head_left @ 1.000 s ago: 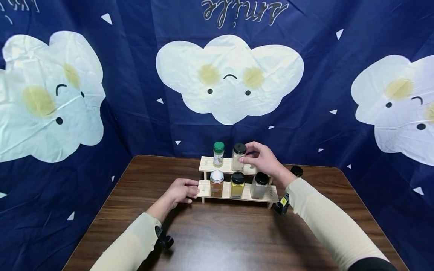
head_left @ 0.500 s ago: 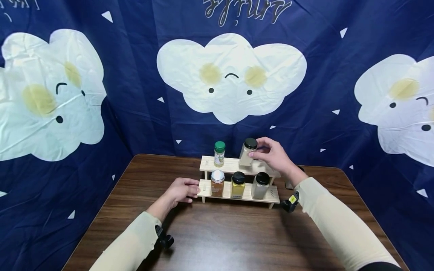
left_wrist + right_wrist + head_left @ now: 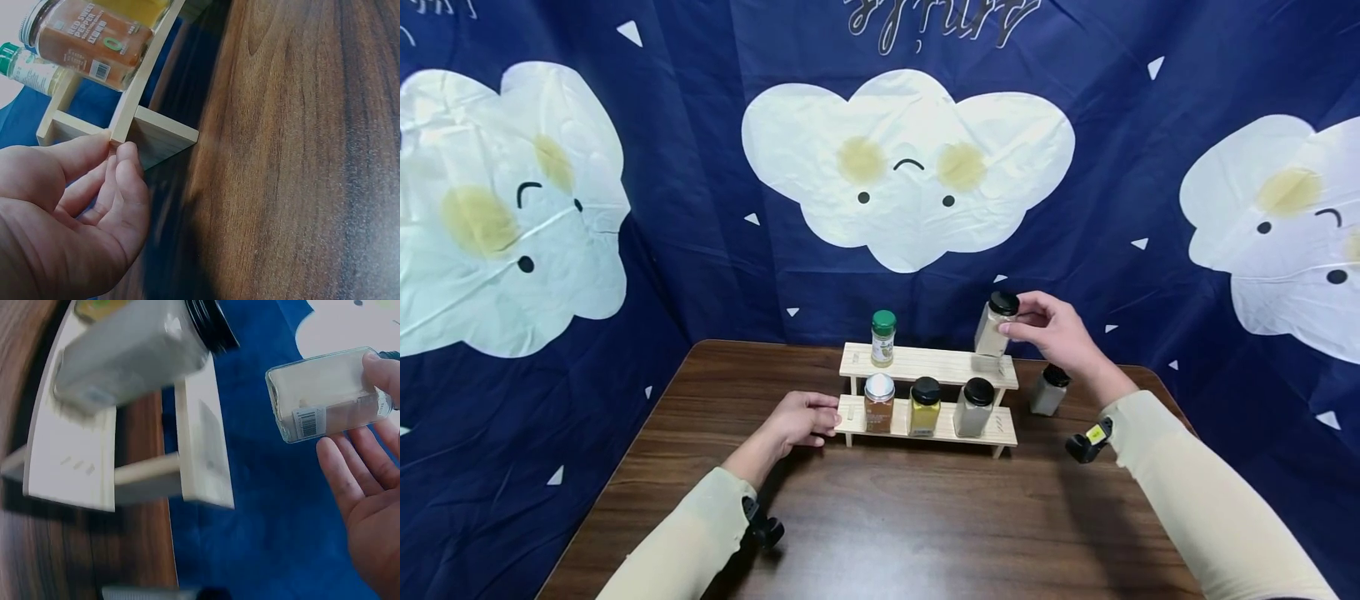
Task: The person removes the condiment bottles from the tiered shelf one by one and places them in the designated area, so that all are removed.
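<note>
Head view, pale jar pinched in right hand, seemingly above rack, left hand gripping rack's end

R wrist cam: R hand cut off at edge, grey jar blurred (fine detail illeg.).

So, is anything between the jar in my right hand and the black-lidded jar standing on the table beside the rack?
Partly: in the head view, the right end of the upper shelf lies between the bases of the held jar and the table jar, so a straight path down might brush it. No bottle shows in between.
</note>
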Demonstrator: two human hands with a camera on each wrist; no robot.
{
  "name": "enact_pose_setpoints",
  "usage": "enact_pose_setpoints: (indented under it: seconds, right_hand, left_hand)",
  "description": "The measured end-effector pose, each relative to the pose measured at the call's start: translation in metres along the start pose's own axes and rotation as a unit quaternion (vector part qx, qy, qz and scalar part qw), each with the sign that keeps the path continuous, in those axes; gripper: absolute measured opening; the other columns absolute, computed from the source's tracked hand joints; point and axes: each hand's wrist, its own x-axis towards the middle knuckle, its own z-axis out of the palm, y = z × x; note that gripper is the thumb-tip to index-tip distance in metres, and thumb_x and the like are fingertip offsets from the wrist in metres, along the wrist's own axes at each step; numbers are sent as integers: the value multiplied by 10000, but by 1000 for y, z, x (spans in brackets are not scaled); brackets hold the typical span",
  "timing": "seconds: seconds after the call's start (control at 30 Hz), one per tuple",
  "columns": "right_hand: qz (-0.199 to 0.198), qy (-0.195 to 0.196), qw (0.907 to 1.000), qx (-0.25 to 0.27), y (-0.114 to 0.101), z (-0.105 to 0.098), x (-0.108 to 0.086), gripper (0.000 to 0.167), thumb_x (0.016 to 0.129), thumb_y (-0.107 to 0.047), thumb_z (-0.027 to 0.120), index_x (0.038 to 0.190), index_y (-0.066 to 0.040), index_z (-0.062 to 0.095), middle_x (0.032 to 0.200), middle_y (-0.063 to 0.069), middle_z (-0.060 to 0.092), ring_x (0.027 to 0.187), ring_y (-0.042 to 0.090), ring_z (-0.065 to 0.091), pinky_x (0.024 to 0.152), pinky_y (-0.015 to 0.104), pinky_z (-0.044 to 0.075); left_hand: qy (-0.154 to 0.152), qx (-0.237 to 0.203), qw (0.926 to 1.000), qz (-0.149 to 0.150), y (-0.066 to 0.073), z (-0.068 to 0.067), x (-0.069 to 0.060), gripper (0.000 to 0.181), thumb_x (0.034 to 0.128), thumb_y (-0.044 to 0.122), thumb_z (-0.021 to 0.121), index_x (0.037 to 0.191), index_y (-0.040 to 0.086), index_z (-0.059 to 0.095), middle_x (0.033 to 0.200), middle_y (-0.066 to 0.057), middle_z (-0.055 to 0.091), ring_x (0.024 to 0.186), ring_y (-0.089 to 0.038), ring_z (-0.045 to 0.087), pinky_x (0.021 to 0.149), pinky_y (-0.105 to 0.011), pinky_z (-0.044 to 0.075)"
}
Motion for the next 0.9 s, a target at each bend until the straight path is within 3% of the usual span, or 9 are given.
enact_pose_setpoints:
  seconds: [0.23, 0.47, 0.67, 0.9]
  right_hand:
    - [144, 513, 9980, -327, 8, -31, -18, 429, 894, -150, 814, 1253, -41, 605, 983, -179, 681, 905, -30, 663, 791, 127, 544]
    - [173, 786, 9967, 86, 29, -63, -36, 311, 897, -85, 800, 1170, -101, 653, 972, -153, 713, 867, -5, 693, 771, 155, 571]
    - [332, 919, 9948, -290, 41, -89, -56, 314, 913, -116, 790, 1185, -144, 634, 966, -197, 693, 863, -50, 665, 747, 116, 550]
    - [463, 1024, 9907, 771, 62, -105, -72, 350, 895, 10, 769, 1165, -133, 598, 980, -136, 705, 854, -21, 701, 723, 162, 595]
  left_hand:
    - [-23, -33, 10000, -15, -2, -1, 0, 435, 918, 9, 708, 1334, -59, 602, 846, -1, 733, 712, -127, 693, 557, -235, 557]
    - [-50, -82, 10000, -3, -2, 0, 2, 435, 918, 7, 707, 1335, -59, 602, 851, -8, 737, 703, -126, 690, 551, -233, 555]
    - [-59, -66, 10000, -8, -2, 0, 2, 434, 920, 8, 708, 1335, -60, 599, 844, -4, 736, 705, -127, 692, 549, -232, 554]
    - [-37, -100, 9999, 25, -3, 0, 1, 433, 919, 2, 705, 1333, -67, 597, 850, -8, 740, 698, -128, 690, 540, -227, 550]
